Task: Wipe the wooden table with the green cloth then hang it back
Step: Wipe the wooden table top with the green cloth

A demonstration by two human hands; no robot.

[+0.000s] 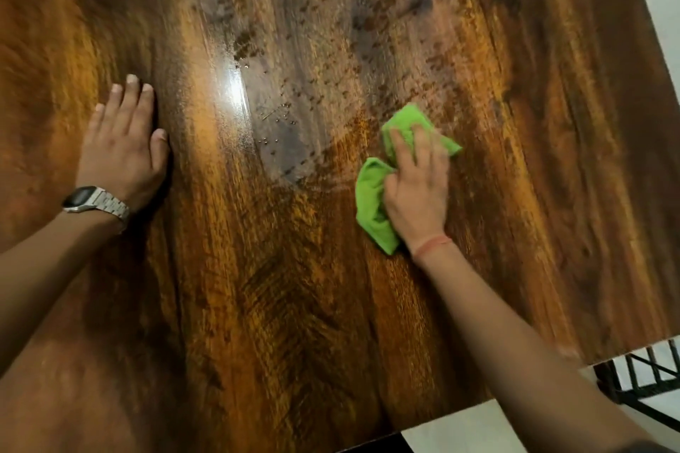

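Observation:
The glossy wooden table (279, 305) fills nearly the whole view. A bright green cloth (371, 202) lies bunched on it right of centre. My right hand (417, 191) presses flat on top of the cloth, fingers spread over it and pointing away from me. My left hand (123, 143) rests palm down on the bare wood at the left, fingers together, holding nothing; a metal watch sits on that wrist. Small water droplets and wet smears (279, 121) cover the wood between and beyond the hands.
The table's right edge runs along the upper right and its near edge crosses the lower right corner. Below that corner stand a black metal frame (640, 379) and pale floor (463, 430). A lamp glare (230, 92) shines on the wood.

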